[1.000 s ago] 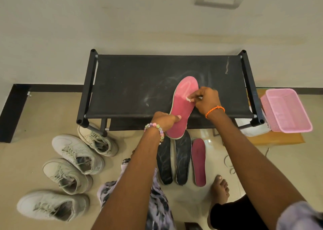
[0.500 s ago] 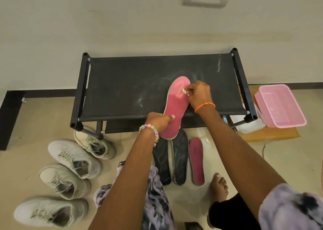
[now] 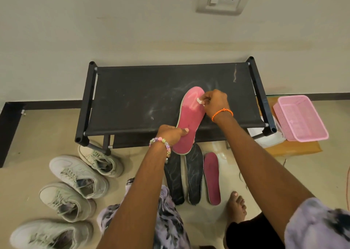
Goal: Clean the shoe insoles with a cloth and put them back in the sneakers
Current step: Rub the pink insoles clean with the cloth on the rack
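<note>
Head view: left hand [image 3: 173, 134] grips pink insole [image 3: 191, 120]; right hand [image 3: 215, 102] pinches white cloth [image 3: 199, 101].

Beaded pastel bracelet [image 3: 160, 144], orange thread bracelet [image 3: 222, 113], tie-dye lilac sleeve [image 3: 318, 224].

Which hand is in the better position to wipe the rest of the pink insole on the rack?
The right hand. It already pinches the small white cloth against the pink insole near its toe, so it probably only has to stroke toward the heel, where the left hand grips the insole.
</note>
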